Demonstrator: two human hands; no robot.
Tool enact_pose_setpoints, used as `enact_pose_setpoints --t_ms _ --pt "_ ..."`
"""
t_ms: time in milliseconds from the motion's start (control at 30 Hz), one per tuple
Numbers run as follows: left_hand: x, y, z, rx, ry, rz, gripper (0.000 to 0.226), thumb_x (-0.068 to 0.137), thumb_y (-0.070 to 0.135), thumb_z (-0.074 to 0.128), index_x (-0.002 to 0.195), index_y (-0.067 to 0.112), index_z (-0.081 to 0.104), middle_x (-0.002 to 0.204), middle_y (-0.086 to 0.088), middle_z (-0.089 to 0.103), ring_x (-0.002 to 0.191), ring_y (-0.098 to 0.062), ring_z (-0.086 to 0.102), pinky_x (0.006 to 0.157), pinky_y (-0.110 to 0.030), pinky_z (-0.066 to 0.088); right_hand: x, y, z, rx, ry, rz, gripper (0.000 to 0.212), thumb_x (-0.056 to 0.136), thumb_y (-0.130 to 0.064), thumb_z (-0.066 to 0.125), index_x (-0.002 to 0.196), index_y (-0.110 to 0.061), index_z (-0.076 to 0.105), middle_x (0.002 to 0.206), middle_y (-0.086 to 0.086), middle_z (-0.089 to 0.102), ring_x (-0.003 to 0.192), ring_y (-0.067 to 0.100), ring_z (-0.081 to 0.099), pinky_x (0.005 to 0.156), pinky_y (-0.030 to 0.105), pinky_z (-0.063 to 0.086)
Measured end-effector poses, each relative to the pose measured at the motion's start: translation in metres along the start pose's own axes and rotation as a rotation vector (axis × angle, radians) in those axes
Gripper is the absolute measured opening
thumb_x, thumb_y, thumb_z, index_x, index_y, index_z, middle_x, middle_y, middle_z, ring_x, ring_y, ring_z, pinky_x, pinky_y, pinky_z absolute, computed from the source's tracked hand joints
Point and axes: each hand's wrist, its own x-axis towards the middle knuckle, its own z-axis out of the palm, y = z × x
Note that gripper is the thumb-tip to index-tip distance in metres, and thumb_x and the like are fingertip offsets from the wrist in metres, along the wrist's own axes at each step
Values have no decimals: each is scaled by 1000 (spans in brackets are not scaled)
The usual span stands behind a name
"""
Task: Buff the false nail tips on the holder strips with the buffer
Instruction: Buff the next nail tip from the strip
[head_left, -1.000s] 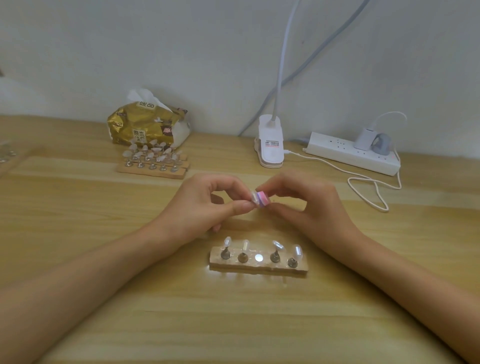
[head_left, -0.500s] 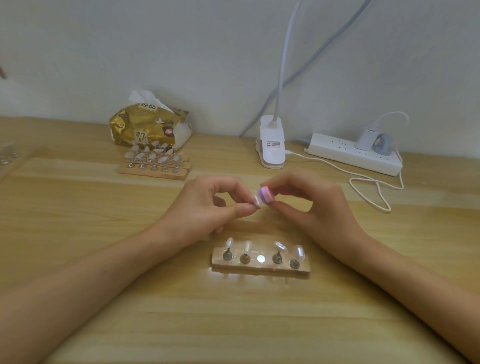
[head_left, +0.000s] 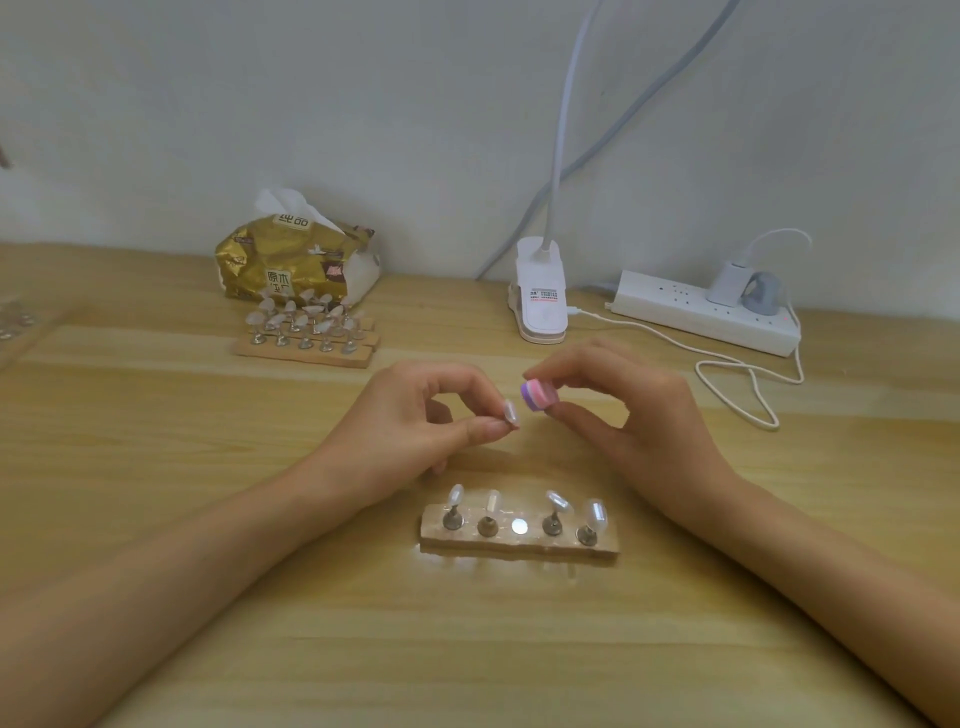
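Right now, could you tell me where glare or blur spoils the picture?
Head view: glare whites out the middle spot and front edge of the near holder strip; the far holder strips look soft; the buffer and held nail tip are readable.

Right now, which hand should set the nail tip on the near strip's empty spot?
Probably left: the left hand pinches the nail tip; the right hand holds the buffer.

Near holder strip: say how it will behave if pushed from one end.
The holder strip lies low and flat on the table, so it would probably slide, not tip. Its nail tips stand on thin stems, so a knock there may dislodge them. It looks small, likely light.
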Motion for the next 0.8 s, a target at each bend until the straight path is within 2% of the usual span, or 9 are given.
enact_pose_setpoints --t_ms 100,167,233,333,400,467,600,733,800 --pt "0 0 0 17 5 -2 9 83 22 76 77 27 72 78 15 70 46 -6 47 45 -20 42 0 -4 3 -23 3 -111 14 90 -3 73 103 -8 71 101 0 68 99 15 66 89 28 54" --pt "0 -1 0 22 13 5 9 83 22 76 76 26 72 75 17 69 46 -5 46 45 -18 42 1 -1 3 -22 -44 -42 11 91 -5 73 101 -9 72 99 0 69 96 15 67 86 33 55" --pt "0 0 1 18 11 4 9 82 24 76 76 28 72 82 14 71 48 -6 47 45 -19 43 1 1 -1 -8 18 2 11 90 -5 73 101 -7 72 99 0 70 95 14 68 85 35 56" --pt "0 0 1 34 13 -3 9 82 22 77 76 28 72 80 15 70 47 -4 47 45 -19 42 0 -4 1 -42 33 -115 14 90 -6 74 104 -8 72 101 0 69 98 14 67 87 27 54" --pt "0 -1 0 49 9 -5 8 82 21 77 77 26 73 78 14 69 47 -5 48 45 -19 42 0 -1 2 -36 -47 -70 13 91 -7 72 104 -8 73 100 1 69 95 13 67 85 31 54" --pt "0 -1 1 47 2 -6 7 82 21 77 78 26 73 82 12 71 47 -7 49 45 -21 43 1 1 -2 12 -29 24 13 90 -6 73 103 -7 74 99 1 70 94 14 69 85 36 56" --pt "-1 0 1 65 7 -17 5 82 23 76 79 23 73 73 17 68 46 -4 47 45 -19 42 3 -6 1 -16 -22 -112 17 89 -5 75 105 -10 73 101 1 68 96 15 67 85 29 55" --pt "-1 1 1 49 5 -18 7 83 23 76 78 27 74 79 16 71 47 -5 48 46 -20 43 1 0 -2 12 -5 11 11 91 -6 72 102 -9 72 99 1 67 94 17 68 84 38 56" --pt "-1 1 1 52 1 -17 7 83 21 76 79 26 74 78 17 70 46 -4 48 45 -19 43 0 -4 -1 2 16 -57 12 91 -6 73 103 -9 72 99 1 68 96 17 67 85 35 56"
